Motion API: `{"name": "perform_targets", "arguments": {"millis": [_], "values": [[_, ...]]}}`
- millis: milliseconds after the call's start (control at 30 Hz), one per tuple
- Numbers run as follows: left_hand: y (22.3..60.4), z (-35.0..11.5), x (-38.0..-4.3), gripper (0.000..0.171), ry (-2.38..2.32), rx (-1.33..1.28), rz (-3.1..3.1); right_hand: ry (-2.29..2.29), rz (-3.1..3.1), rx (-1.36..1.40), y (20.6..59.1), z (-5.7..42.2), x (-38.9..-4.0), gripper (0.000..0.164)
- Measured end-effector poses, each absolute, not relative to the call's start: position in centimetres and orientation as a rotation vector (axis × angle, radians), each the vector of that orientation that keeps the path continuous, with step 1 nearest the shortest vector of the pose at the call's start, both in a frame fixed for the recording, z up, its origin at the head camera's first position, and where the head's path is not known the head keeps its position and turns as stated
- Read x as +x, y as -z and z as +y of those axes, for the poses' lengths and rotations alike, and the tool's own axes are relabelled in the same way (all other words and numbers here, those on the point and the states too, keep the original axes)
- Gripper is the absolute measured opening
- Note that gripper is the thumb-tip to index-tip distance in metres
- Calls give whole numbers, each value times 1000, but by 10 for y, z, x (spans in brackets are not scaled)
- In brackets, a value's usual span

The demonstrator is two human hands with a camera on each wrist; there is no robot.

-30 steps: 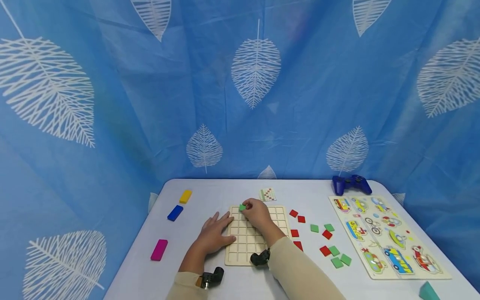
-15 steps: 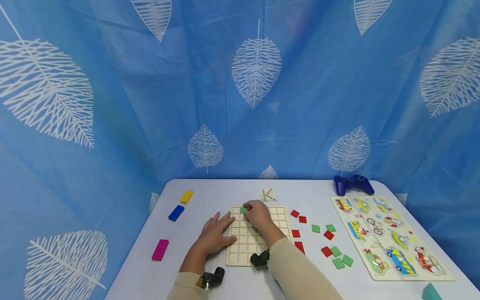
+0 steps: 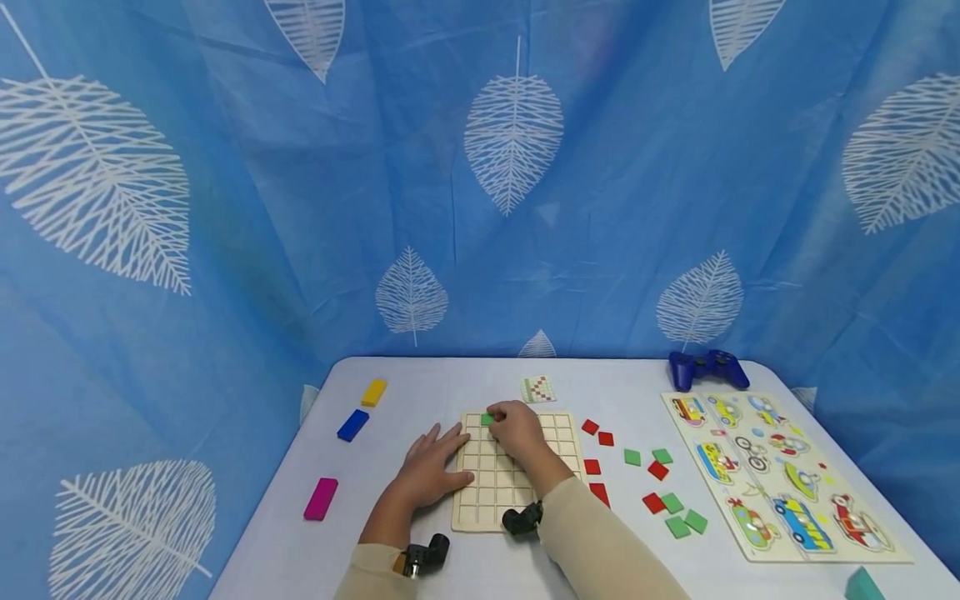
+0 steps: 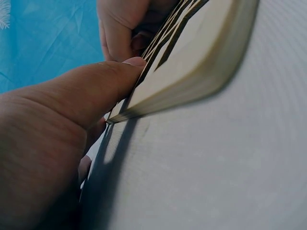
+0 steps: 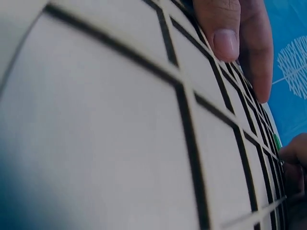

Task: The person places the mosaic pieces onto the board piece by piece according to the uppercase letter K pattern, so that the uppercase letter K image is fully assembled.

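Observation:
A wooden grid board (image 3: 480, 493) with square cells lies on the white table. One green tile (image 3: 487, 419) sits in its far row, left of the middle. My right hand (image 3: 519, 431) reaches across the board, thumb and fingers pinching that tile's right side. In the right wrist view a sliver of the green tile (image 5: 277, 141) shows by those fingertips. Spread along the board's left edge, my left hand (image 3: 429, 468) steadies it with thumb and fingertips touching the rim. The left wrist view shows that thumb against the board edge. My right hand and forearm hide several cells.
Loose red tiles (image 3: 592, 467) and green tiles (image 3: 678, 527) lie right of the board. A small pattern card (image 3: 537, 389) is behind it. Farther right are a picture puzzle (image 3: 780, 475) and a blue game controller (image 3: 707, 369). Yellow, blue and magenta blocks (image 3: 321, 499) lie left.
My right hand has brought the green tile slightly nearer and down into a far-row cell, where it now lies flat. The left hand has stayed in place.

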State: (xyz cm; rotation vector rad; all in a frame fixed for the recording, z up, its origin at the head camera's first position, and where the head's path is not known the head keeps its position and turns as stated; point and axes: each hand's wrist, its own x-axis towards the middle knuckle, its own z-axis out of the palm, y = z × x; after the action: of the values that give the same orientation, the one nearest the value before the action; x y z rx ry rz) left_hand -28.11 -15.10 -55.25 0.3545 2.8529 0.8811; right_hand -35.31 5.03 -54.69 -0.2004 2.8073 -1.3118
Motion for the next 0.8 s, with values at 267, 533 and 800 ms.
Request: {"name": "perform_targets", "arguments": {"millis": [267, 533, 800], "values": [[553, -152, -282, 75, -892, 325, 2849, 1429, 2705, -190, 531, 63, -347, 34], [554, -153, -285, 76, -923, 290, 2856, 1340, 2817, -201, 513, 118, -338, 29], [555, -150, -284, 75, -933, 304, 2848, 1153, 2910, -88, 509, 186, -325, 31]]}}
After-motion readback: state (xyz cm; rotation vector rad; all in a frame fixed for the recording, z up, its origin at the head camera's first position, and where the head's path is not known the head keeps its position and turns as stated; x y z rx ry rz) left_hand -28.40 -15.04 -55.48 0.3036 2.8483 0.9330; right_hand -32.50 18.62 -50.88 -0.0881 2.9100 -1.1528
